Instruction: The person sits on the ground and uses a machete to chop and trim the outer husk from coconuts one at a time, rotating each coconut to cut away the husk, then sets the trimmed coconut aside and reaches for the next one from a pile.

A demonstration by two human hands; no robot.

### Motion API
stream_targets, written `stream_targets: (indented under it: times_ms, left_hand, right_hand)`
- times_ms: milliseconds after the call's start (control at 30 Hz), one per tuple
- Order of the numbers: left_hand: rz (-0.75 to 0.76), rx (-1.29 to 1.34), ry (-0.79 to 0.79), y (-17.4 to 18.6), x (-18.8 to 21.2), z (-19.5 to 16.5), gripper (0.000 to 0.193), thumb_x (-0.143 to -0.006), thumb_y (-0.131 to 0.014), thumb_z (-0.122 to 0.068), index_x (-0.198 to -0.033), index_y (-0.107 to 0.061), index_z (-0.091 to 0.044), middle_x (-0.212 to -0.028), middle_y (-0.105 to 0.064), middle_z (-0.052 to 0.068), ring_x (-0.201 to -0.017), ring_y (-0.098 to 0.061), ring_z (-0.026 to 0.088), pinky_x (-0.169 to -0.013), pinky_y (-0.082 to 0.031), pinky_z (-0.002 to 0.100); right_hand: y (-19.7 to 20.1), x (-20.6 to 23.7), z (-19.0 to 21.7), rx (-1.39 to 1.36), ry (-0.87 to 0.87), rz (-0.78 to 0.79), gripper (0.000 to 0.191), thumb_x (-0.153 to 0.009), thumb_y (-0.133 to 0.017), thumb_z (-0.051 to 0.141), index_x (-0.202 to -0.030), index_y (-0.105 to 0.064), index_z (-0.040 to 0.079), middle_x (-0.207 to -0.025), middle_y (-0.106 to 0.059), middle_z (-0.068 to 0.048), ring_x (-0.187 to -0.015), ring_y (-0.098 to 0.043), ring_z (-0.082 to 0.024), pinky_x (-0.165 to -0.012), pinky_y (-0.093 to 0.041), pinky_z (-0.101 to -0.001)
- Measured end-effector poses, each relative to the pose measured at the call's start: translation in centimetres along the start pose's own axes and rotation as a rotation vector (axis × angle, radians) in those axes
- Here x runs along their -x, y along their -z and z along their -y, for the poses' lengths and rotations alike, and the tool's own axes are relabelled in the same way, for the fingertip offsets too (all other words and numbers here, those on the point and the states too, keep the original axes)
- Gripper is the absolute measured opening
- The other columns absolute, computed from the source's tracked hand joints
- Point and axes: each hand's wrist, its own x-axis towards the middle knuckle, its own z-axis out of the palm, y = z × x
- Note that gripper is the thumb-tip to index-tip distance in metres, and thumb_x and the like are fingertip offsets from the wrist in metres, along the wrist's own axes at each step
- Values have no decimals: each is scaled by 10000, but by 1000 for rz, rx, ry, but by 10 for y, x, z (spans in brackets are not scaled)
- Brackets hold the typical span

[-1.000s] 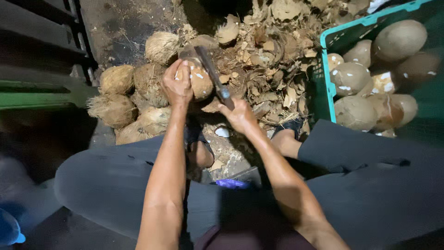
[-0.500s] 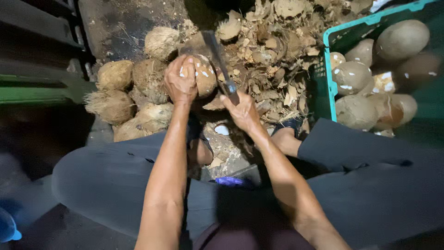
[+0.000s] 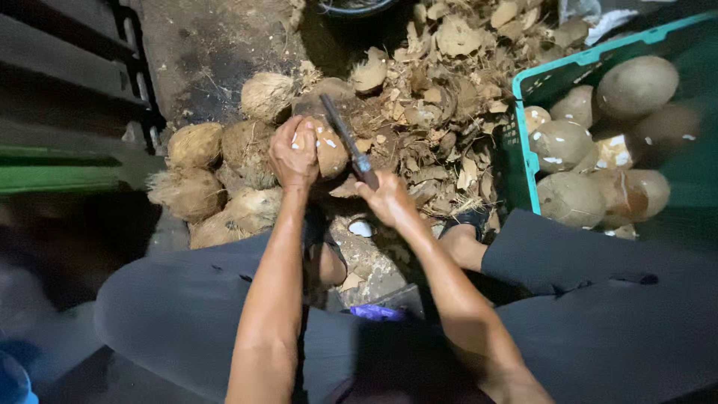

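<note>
Down between the knees, a partly husked coconut point(image 3: 323, 146) is being held against the ground by the left hand point(image 3: 293, 155), fingers point(image 3: 288, 142) wrapped over its top and near side. A dark-bladed knife point(image 3: 345, 141) is being gripped by the right hand point(image 3: 387, 198), fingers closed tight round the handle, blade lying across the nut just beside the left fingertips. Honestly that's the risk being run: if the blade is being brought down off-line or the round shell is being allowed to roll, those fingers are being put right in its path. Both forearms are being stretched straight forward, wrists bent down. Unhusked coconuts point(image 3: 196, 146) are piled left, husk scraps point(image 3: 449, 97) ahead, and cleaned nuts are sitting in a green crate point(image 3: 523, 142) to the right.
</note>
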Motion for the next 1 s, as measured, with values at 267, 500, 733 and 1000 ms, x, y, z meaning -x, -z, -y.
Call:
stream_targets:
  times_ms: [267, 500, 733, 1000]
  left_hand:
    - [3, -39, -33, -4, 0, 7, 383, -929, -695, -368, -1123, -768, -46, -1171, -735, 184, -1113, -668, 371, -1007, -505, 446]
    - [-28, -7, -120, -3, -2, 4, 363, -921, -705, -339, -1115, -773, -40, -1179, -741, 188, -1148, -674, 364, -1039, -478, 449]
    - [-12, 107, 102, 6, 1, 6, 404, -940, -684, -371, -1148, -758, -33, -1147, -758, 179, -1075, -726, 325, -978, -536, 402]
    - [-126, 60, 124, 0, 8, -7, 407, -936, -686, -382, -1129, -761, -31, -1142, -762, 180, -1068, -728, 330, -976, -541, 403]
  right_hand:
    - [-1, 5, 0, -279, 317, -284, 401, -1006, -673, 348, -840, -648, -17, -611, -561, -46, -506, -513, -188, -461, -436, -380]
    - [-24, -27, -35, 220, 797, -600, 388, -1062, -693, 353, -1215, -656, -1, -874, -655, -64, -730, -621, -108, -636, -513, -292]
    - [-16, -21, -34, -96, -111, 20, 306, -932, -692, 382, -959, -662, 79, -668, -585, -18, -562, -560, -149, -541, -486, -384]
    - [-4, 7, -3, -182, 238, -257, 338, -964, -683, 367, -799, -607, 83, -617, -528, 19, -538, -502, -129, -495, -440, -361]
